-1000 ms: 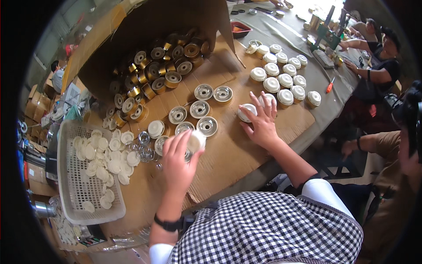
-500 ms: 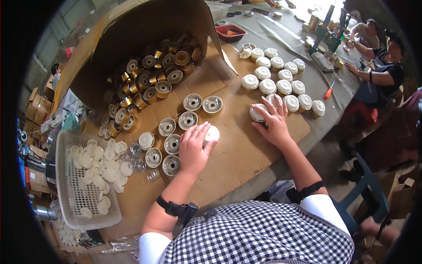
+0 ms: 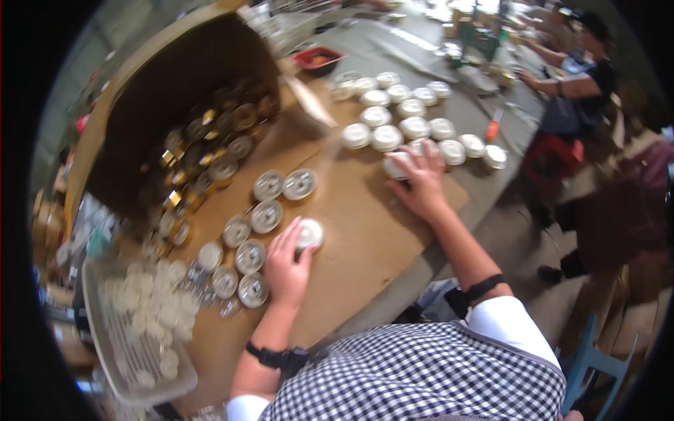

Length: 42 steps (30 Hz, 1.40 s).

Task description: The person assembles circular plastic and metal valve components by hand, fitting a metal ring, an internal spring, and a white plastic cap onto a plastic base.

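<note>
My left hand (image 3: 285, 265) curls its thumb and fingers round the side of a white-capped round piece (image 3: 309, 233) on the cardboard. Next to it stand several short gold cylinders with silver, hollowed tops, such as this uncapped cylinder (image 3: 267, 216). Farther right, my right hand (image 3: 424, 186) bends over another white-capped cylinder (image 3: 397, 166), thumb at its near side. Its fingertips reach onto a neighbouring white cap, which they partly hide. Beyond that hand stands a group of white-capped cylinders (image 3: 386, 138). The picture is slightly blurred.
A large cardboard box (image 3: 189, 56) lies open towards me, heaped with gold cylinders. At left, a white plastic basket (image 3: 105, 351) holds thin whitish discs, with clear pieces (image 3: 199, 284) beside it. A red tray (image 3: 330, 56), an orange-handled screwdriver (image 3: 494, 126) and a co-worker (image 3: 586, 84) are farther off.
The view has swung, so the table's things sit farther left in the picture. Both hands keep their places at the same white-capped pieces.
</note>
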{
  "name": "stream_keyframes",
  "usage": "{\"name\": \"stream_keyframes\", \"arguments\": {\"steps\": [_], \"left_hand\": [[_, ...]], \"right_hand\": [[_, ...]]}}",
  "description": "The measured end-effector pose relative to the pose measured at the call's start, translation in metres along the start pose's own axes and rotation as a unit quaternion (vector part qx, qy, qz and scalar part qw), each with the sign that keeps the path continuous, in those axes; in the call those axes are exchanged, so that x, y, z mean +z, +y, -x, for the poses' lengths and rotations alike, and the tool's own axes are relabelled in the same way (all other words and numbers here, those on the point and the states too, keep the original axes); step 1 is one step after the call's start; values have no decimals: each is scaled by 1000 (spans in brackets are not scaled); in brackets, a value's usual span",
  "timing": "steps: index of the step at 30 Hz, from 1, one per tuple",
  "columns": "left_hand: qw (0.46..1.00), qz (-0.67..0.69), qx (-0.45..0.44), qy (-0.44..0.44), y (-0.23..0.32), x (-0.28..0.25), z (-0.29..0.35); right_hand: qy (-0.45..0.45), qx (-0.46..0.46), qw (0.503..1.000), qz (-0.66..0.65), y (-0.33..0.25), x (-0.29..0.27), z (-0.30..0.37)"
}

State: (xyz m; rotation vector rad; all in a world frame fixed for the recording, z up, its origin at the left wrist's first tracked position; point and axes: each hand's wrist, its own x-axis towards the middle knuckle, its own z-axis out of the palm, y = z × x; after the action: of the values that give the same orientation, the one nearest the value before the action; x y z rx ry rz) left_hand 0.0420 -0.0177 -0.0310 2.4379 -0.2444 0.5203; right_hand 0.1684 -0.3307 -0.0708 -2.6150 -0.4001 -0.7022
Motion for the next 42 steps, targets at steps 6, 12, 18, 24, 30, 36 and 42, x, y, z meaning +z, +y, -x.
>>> {"name": "stream_keyframes", "arguments": {"steps": [6,12,18,24,30,36,42], "left_hand": [[999,5,39,-16,2,17,-7],[991,54,110,-56,35,87,-69],[983,70,167,11,46,86,-78],[986,66,149,17,49,-53,23],[968,-182,-113,134,-48,-170,122],[911,-322,-246,81,-132,-198,166],[941,-246,-231,27,-109,-188,208]], "right_hand": [[29,-9,999,-24,-5,15,4],[98,-9,994,-39,2,5,2],[100,32,995,-7,9,39,2],[225,-13,974,16,31,7,9],[210,-140,964,-84,-96,-9,-19],[-99,-371,867,-317,-332,20,-36],[-265,-545,779,-157,-453,103,9]]}}
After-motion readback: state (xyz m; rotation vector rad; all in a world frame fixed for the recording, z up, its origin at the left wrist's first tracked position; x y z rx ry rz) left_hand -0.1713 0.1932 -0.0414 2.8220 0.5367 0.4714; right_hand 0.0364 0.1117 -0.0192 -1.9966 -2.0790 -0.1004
